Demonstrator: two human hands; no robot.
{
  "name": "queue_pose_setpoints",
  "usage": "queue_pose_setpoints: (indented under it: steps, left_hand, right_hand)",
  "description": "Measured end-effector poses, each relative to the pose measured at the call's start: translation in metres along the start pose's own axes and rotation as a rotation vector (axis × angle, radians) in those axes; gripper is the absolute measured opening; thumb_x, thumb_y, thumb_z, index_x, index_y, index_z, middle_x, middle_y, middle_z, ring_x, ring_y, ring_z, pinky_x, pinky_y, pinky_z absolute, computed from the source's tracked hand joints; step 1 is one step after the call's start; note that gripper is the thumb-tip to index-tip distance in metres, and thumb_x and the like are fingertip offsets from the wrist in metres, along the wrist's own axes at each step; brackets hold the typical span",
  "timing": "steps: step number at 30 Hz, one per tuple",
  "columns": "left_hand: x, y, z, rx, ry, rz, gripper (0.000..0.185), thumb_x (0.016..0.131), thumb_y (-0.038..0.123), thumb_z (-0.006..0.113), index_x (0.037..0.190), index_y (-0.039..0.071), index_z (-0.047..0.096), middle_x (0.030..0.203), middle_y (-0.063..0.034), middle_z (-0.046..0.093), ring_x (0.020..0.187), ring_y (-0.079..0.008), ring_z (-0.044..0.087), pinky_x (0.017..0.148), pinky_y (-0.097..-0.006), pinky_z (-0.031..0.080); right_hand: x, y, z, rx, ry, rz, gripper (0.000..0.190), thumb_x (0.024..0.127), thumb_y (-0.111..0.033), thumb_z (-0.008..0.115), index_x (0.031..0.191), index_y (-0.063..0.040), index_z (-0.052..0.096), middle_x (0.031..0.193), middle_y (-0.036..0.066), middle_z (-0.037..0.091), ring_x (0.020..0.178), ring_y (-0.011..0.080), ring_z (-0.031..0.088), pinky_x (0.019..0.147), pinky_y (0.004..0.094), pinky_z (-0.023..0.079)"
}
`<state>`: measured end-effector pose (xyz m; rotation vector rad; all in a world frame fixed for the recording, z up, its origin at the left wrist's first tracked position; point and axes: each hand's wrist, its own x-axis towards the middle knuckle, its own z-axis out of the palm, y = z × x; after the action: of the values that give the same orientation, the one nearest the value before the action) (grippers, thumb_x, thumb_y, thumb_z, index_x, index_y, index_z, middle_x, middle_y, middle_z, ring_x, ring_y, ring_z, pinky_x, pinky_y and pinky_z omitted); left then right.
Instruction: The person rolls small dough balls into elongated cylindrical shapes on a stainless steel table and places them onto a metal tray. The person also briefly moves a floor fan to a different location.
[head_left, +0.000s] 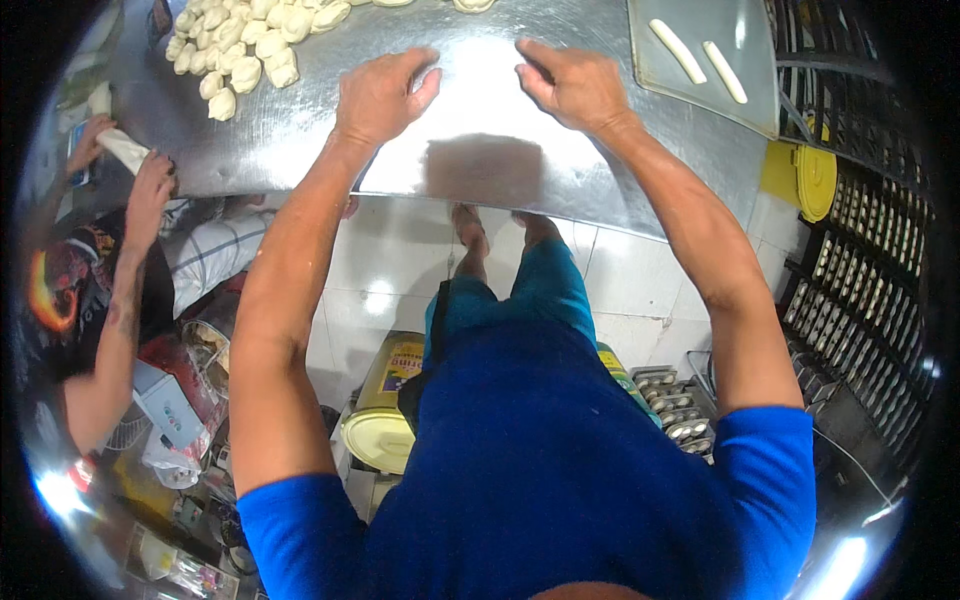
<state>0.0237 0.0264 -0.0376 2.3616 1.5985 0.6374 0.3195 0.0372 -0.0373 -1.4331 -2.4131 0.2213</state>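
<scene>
Both my hands hover at or just over a shiny metal worktop (300, 161), apart from each other. My left hand (385, 94) has its thumb and forefinger spread, with nothing seen between them. Its neighbour on the left is a heap of pale dough pieces (244, 37), with further pieces at the top edge. My right hand (577, 86) is half curled, thumb and forefinger apart, and no object shows in it. To its right a metal tray (645, 60) carries two thin dough sticks (677, 51), lying slanted side by side.
At the left, a co-worker's hands (150, 180) hold a long dough roll (124, 148) at the worktop. A dark rack of filled trays (862, 277) stands at the right, near a yellow lidded bin (816, 184). A yellowish lidded bucket (379, 439) stands beside my legs.
</scene>
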Motion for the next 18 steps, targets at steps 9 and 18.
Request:
queue_pose_setpoints:
  steps: [9, 18]
  left_hand:
    - [-0.036, -0.005, 0.004, 0.022, 0.122, 0.192, 0.052, 0.095, 0.034, 0.08, 0.139, 0.01, 0.068, 0.117, -0.0157, 0.075, 0.104, -0.0385, 0.07, 0.089, -0.0498, 0.056]
    - [0.003, -0.016, 0.008, -0.021, 0.107, 0.125, 0.021, 0.091, 0.027, 0.08, 0.11, 0.018, 0.081, 0.094, -0.0048, 0.08, 0.081, -0.0242, 0.075, 0.069, -0.0387, 0.06]
  right_hand:
    - [-0.032, 0.001, -0.003, -0.146, -0.051, -0.091, 0.065, 0.098, -0.045, 0.071, 0.151, -0.012, 0.057, 0.154, 0.018, 0.053, 0.139, 0.04, 0.052, 0.112, 0.0537, 0.044]
    - [0.001, -0.002, -0.003, -0.048, -0.013, -0.005, 0.043, 0.099, -0.04, 0.068, 0.133, -0.015, 0.069, 0.089, 0.014, 0.077, 0.086, 0.0365, 0.074, 0.088, 0.0507, 0.055]
